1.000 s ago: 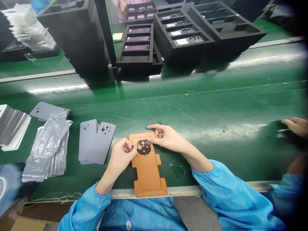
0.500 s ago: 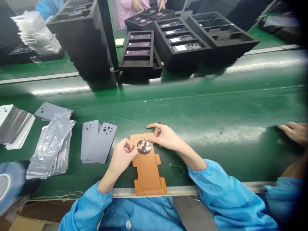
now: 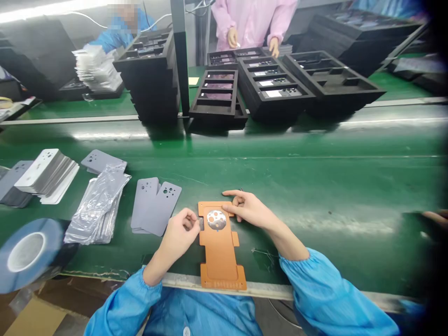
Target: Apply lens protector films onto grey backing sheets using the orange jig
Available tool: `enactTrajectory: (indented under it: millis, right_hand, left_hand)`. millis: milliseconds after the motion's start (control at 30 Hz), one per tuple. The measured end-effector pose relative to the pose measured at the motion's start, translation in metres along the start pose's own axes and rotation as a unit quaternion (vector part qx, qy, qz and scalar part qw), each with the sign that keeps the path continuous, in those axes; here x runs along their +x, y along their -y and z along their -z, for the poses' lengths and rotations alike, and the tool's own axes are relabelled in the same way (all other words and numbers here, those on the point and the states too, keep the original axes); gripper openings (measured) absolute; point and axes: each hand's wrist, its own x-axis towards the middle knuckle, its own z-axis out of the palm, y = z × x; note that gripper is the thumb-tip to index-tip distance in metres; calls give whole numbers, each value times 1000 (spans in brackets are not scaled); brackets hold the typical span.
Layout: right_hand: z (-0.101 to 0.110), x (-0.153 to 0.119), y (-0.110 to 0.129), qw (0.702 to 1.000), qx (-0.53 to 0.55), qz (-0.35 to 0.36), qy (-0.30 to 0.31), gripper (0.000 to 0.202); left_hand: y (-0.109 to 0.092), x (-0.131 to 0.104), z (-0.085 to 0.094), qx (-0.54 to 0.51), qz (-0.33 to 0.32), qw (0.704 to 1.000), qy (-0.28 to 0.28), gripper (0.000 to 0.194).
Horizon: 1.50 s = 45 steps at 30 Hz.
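Left hand (image 3: 180, 233) has moved off the shiny, round, holed plate (image 3: 217, 221) on the flat orange tray (image 3: 222, 256); can't tell if its fingers pinch anything. Right hand (image 3: 248, 206) has wide fingers; press its thumb softly.

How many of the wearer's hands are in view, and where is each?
2. The left hand is at the left edge of the orange plate; the right hand is at its upper right, near the round perforated piece. Some fingers are hidden.

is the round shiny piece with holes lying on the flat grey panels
No, the round shiny piece with holes lies on the flat orange plate, right of the grey panels.
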Motion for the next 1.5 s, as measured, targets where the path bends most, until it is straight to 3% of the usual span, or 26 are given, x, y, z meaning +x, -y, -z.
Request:
enactTrajectory:
  millis: [67,133,233,333,467,567,667,733,833,900,967,1033,1133,1233,1333,1500]
  right_hand:
    - [1,-1,0,1000,6,5,-2,57]
    - [3,-2,0,1000,6,9,-14,54]
    - [5,-3,0,999,3,14,-53,51]
    - [6,-3,0,996,9,28,-88,51]
    - [4,-10,9,992,27,41,-113,56]
    - [-3,-17,21,993,24,51,-100,59]
    - [-11,-26,35,995,19,56,-78,58]
    - [-18,-33,46,996,25,52,-67,56]
    - [-31,-43,63,998,50,32,-25,57]
    - [-41,-49,73,997,65,29,23,58]
    - [-46,-50,80,993,84,40,73,56]
    - [-43,-49,83,988,116,42,91,55]
    - [-23,-44,82,989,138,19,53,53]
    - [2,-42,76,996,65,15,57,48]
    - [13,-42,69,996,-21,53,68,40]
    - [1,-42,65,982,-124,141,-2,34]
  left_hand:
    - [12,-11,17,109,-69,988,-88,8]
    - [28,-24,34,238,-126,950,-160,29]
    - [49,-50,51,377,-130,904,-151,64]
    - [57,-82,46,438,-139,881,-113,73]
    - [59,-126,19,456,-196,864,-84,82]
    - [69,-151,9,462,-258,844,-84,66]
    - [78,-168,22,454,-291,837,-99,55]
    - [78,-172,42,421,-290,850,-124,56]
    - [66,-168,67,359,-275,869,-204,63]
    - [53,-160,70,328,-277,864,-261,62]
    - [37,-148,57,307,-293,860,-283,55]
    - [22,-135,33,288,-313,863,-273,45]
    - [6,-118,-6,263,-347,866,-245,41]
    - [1,-109,-34,257,-363,872,-203,37]
    - [5,-104,-46,277,-364,876,-152,39]
    - [13,-104,-49,357,-331,873,-33,78]
